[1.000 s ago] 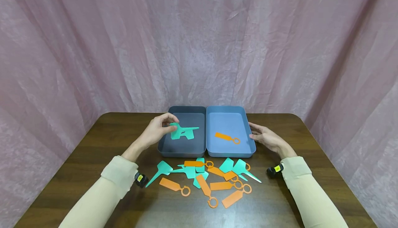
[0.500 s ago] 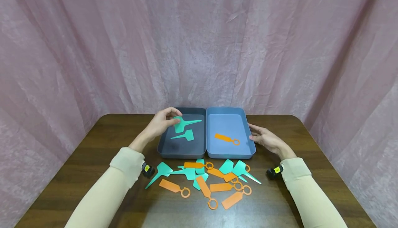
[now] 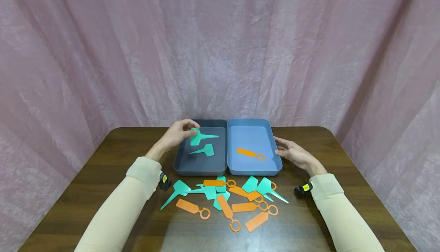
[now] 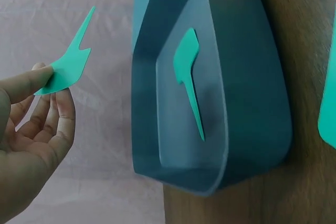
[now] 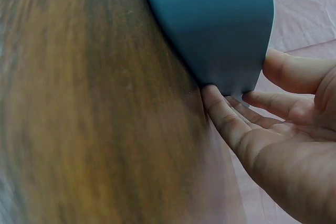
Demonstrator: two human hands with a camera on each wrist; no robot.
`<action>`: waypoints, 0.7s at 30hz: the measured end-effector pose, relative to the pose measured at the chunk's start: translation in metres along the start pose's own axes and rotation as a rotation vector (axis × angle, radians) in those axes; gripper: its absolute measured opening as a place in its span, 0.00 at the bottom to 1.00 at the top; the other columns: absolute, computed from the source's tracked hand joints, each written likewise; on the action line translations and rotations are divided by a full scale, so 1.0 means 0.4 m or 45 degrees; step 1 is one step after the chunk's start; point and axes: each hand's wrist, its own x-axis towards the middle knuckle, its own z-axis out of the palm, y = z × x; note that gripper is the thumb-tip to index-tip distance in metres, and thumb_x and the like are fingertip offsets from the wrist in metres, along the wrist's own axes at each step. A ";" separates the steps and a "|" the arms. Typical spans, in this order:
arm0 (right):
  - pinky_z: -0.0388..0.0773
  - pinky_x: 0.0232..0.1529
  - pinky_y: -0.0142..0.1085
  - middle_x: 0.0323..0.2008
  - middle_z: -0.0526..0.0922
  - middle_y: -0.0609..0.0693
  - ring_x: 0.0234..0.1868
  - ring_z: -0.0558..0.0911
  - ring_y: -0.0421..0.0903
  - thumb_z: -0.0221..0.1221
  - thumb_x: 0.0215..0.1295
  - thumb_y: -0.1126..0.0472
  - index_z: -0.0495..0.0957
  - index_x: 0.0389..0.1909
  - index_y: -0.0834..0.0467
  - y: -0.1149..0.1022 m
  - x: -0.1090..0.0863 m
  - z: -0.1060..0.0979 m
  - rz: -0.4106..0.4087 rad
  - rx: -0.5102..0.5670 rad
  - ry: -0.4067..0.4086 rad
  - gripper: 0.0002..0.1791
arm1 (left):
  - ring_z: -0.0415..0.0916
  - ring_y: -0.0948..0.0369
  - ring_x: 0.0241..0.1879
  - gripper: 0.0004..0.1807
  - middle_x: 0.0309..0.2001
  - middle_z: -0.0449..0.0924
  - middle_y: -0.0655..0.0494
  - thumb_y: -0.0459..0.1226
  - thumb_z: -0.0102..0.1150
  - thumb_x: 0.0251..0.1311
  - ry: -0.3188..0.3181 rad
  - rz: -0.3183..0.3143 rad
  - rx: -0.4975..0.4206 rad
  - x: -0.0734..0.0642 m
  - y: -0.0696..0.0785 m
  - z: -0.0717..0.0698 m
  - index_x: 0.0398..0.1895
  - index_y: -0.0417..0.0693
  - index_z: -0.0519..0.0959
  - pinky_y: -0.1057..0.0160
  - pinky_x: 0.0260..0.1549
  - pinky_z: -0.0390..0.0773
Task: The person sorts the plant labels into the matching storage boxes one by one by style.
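My left hand (image 3: pixel 178 133) pinches a green T-shaped plant label (image 3: pixel 196 136) by its broad head, thumb on top, over the dark grey tray (image 3: pixel 203 165). A second green plant label (image 4: pixel 186 59) lies flat on that tray's floor. My right hand (image 3: pixel 295 154) touches the outer right wall of the blue tray (image 3: pixel 252 133); in the right wrist view its fingers (image 5: pixel 227 116) lie fairly straight along the wall's base, and the thumb (image 5: pixel 294 72) meets the edge. One orange loop tag (image 3: pixel 247 152) lies inside the blue tray.
In front of the trays, several green plant labels (image 3: pixel 179 189) and orange loop tags (image 3: pixel 188 206) lie loosely spread on the brown wooden table (image 3: pixel 113 175), some overlapping. The two trays stand side by side. A pink curtain (image 3: pixel 220 53) hangs behind the table.
My left hand has moved slightly farther back and right with the plant label, then a little left. The label on the tray floor now shows apart from the held one. The right hand stays still.
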 end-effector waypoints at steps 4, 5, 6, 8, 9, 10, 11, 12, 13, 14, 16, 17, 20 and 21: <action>0.67 0.71 0.42 0.80 0.48 0.72 0.80 0.52 0.68 0.50 0.80 0.69 0.38 0.83 0.66 0.004 -0.002 0.000 0.006 0.004 0.008 0.41 | 0.78 0.53 0.37 0.12 0.46 0.82 0.44 0.37 0.61 0.75 -0.012 -0.006 -0.016 0.010 0.011 0.012 0.57 0.45 0.82 0.55 0.46 0.80; 0.67 0.71 0.43 0.80 0.48 0.72 0.79 0.52 0.68 0.51 0.80 0.69 0.38 0.83 0.66 0.004 -0.003 0.000 0.005 0.004 0.009 0.41 | 0.78 0.53 0.37 0.12 0.46 0.82 0.44 0.37 0.60 0.75 -0.015 -0.008 -0.018 0.012 0.014 0.014 0.57 0.45 0.82 0.55 0.47 0.80; 0.66 0.71 0.43 0.80 0.48 0.72 0.79 0.52 0.69 0.50 0.80 0.70 0.38 0.83 0.66 0.003 -0.004 0.001 0.004 0.007 0.011 0.41 | 0.77 0.53 0.37 0.12 0.46 0.82 0.44 0.37 0.60 0.75 -0.016 -0.010 -0.019 0.014 0.016 0.016 0.57 0.45 0.82 0.55 0.47 0.80; 0.67 0.71 0.43 0.80 0.48 0.72 0.79 0.52 0.69 0.50 0.80 0.70 0.38 0.83 0.66 0.001 -0.006 0.001 0.003 0.008 0.016 0.40 | 0.77 0.53 0.37 0.12 0.46 0.82 0.45 0.36 0.60 0.75 -0.012 -0.012 -0.014 0.020 0.015 0.018 0.56 0.45 0.82 0.56 0.46 0.79; 0.66 0.71 0.44 0.80 0.48 0.72 0.79 0.52 0.69 0.49 0.80 0.70 0.38 0.83 0.66 0.000 -0.007 0.001 0.002 0.008 0.016 0.40 | 0.77 0.53 0.38 0.12 0.46 0.82 0.46 0.36 0.60 0.75 -0.010 -0.007 -0.009 0.023 0.013 0.018 0.56 0.45 0.82 0.56 0.46 0.79; 0.66 0.71 0.44 0.80 0.48 0.71 0.79 0.52 0.69 0.49 0.80 0.70 0.38 0.83 0.66 0.000 -0.007 0.001 0.002 0.008 0.016 0.40 | 0.77 0.53 0.38 0.12 0.45 0.82 0.46 0.36 0.60 0.75 -0.006 -0.006 0.000 0.025 0.011 0.017 0.56 0.44 0.82 0.56 0.46 0.79; 0.66 0.72 0.45 0.80 0.48 0.71 0.79 0.52 0.69 0.49 0.80 0.70 0.38 0.83 0.66 -0.001 -0.008 0.001 0.003 0.009 0.015 0.40 | 0.76 0.52 0.39 0.12 0.45 0.82 0.46 0.36 0.60 0.75 -0.003 -0.004 0.010 0.027 0.009 0.016 0.56 0.44 0.82 0.56 0.45 0.78; 0.65 0.72 0.46 0.80 0.48 0.71 0.80 0.51 0.69 0.49 0.80 0.71 0.38 0.83 0.66 -0.001 -0.008 0.001 0.005 0.010 0.016 0.40 | 0.76 0.51 0.39 0.12 0.45 0.82 0.46 0.36 0.60 0.75 0.000 -0.003 0.019 0.030 0.005 0.015 0.56 0.43 0.82 0.55 0.45 0.78; 0.64 0.73 0.47 0.80 0.48 0.71 0.80 0.51 0.69 0.49 0.80 0.71 0.38 0.83 0.66 -0.002 -0.008 0.001 0.005 0.011 0.016 0.40 | 0.76 0.50 0.40 0.12 0.45 0.82 0.46 0.35 0.60 0.75 0.004 -0.003 0.032 0.033 0.001 0.015 0.56 0.43 0.82 0.55 0.44 0.77; 0.63 0.74 0.48 0.80 0.47 0.71 0.80 0.51 0.69 0.49 0.80 0.70 0.38 0.83 0.66 -0.002 -0.008 0.001 0.006 0.011 0.014 0.40 | 0.75 0.50 0.40 0.12 0.45 0.82 0.46 0.35 0.60 0.75 0.009 -0.003 0.046 0.036 -0.002 0.014 0.56 0.43 0.83 0.55 0.44 0.77; 0.61 0.74 0.50 0.80 0.47 0.71 0.80 0.50 0.68 0.49 0.80 0.70 0.37 0.83 0.66 -0.002 -0.008 0.001 0.008 0.013 0.013 0.40 | 0.74 0.49 0.40 0.12 0.45 0.81 0.46 0.35 0.59 0.75 0.014 -0.009 0.065 0.041 -0.009 0.013 0.56 0.43 0.83 0.54 0.44 0.76; 0.60 0.75 0.51 0.80 0.47 0.71 0.80 0.50 0.68 0.50 0.80 0.70 0.37 0.83 0.66 -0.002 -0.008 0.001 0.010 0.014 0.014 0.40 | 0.74 0.49 0.40 0.12 0.45 0.81 0.46 0.35 0.59 0.75 0.015 -0.011 0.072 0.044 -0.013 0.013 0.56 0.42 0.83 0.53 0.44 0.75; 0.61 0.74 0.50 0.80 0.48 0.71 0.80 0.51 0.68 0.50 0.80 0.70 0.38 0.83 0.66 0.000 -0.006 0.000 0.011 0.013 0.017 0.41 | 0.73 0.49 0.41 0.12 0.45 0.80 0.46 0.35 0.59 0.75 0.011 -0.021 0.082 0.054 -0.022 0.011 0.56 0.43 0.83 0.51 0.45 0.76; 0.62 0.74 0.48 0.80 0.48 0.71 0.80 0.51 0.68 0.50 0.80 0.70 0.38 0.83 0.66 0.001 -0.006 0.000 0.012 0.012 0.020 0.41 | 0.73 0.48 0.41 0.12 0.44 0.80 0.46 0.35 0.59 0.75 0.007 -0.023 0.084 0.057 -0.025 0.011 0.56 0.42 0.83 0.49 0.46 0.77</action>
